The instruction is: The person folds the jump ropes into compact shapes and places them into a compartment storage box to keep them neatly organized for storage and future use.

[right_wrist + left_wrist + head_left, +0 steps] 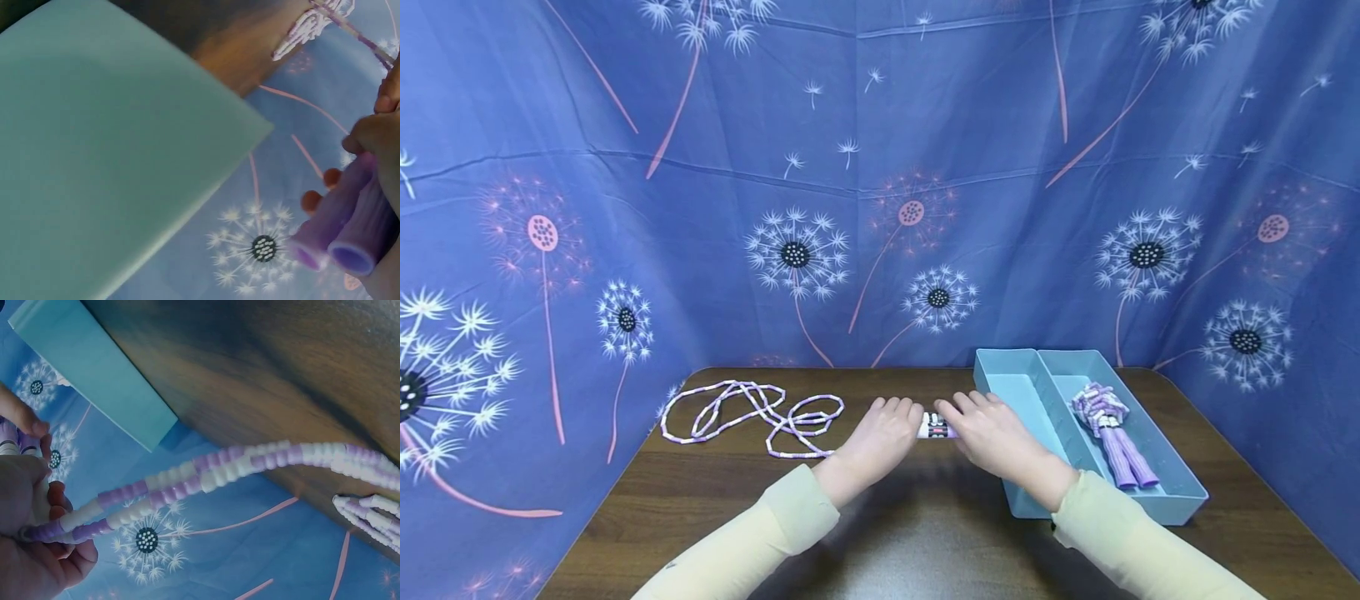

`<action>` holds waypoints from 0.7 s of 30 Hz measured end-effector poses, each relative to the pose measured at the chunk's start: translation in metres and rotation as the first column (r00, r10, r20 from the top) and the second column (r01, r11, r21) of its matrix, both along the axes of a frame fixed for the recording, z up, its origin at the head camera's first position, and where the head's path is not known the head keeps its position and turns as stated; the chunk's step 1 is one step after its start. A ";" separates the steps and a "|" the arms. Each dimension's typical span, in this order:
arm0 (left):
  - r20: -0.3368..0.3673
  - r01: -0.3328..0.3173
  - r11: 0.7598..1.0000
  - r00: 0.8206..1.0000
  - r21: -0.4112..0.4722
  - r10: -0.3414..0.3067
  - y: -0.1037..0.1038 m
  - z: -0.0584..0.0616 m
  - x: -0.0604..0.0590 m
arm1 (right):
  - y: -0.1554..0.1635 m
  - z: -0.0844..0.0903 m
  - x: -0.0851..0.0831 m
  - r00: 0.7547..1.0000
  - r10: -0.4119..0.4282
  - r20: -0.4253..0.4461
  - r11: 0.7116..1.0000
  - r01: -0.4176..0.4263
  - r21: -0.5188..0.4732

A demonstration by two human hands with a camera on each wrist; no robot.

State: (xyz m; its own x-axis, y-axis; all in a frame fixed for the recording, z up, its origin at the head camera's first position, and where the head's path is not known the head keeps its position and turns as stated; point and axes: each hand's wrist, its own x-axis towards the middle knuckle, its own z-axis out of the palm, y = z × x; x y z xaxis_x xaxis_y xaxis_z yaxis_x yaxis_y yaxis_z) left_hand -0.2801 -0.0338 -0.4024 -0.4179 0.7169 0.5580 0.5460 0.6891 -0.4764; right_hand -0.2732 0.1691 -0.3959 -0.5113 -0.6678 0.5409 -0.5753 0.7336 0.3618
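Note:
A jump rope with purple and white beads is held between both hands above the table. My left hand grips its doubled beaded cord close to the handles, and the cord trails off left onto the table in loose loops. My right hand wraps round its two purple handles, whose hollow ends poke out side by side in the right wrist view. Between the hands the handles' white, black and pink tops show in the head view.
To the right, a light blue tray with two compartments stands close by the right forearm. A second jump rope, bundled up, lies in its right compartment. Blue dandelion-print cloth hangs behind and beside the brown table.

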 end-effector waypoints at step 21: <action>-0.013 0.041 0.999 0.999 0.032 -0.040 0.002 0.006 0.005 | -0.001 0.003 0.005 0.999 0.044 -0.004 0.999 -0.044 0.005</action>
State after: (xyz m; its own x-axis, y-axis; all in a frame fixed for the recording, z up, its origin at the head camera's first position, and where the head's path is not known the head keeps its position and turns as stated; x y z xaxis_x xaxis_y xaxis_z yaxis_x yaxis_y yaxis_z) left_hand -0.2753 -0.0319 -0.3963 -0.3816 0.7145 0.5864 0.5678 0.6818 -0.4613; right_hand -0.2677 0.1677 -0.3929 -0.4792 -0.6923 0.5395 -0.6052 0.7058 0.3682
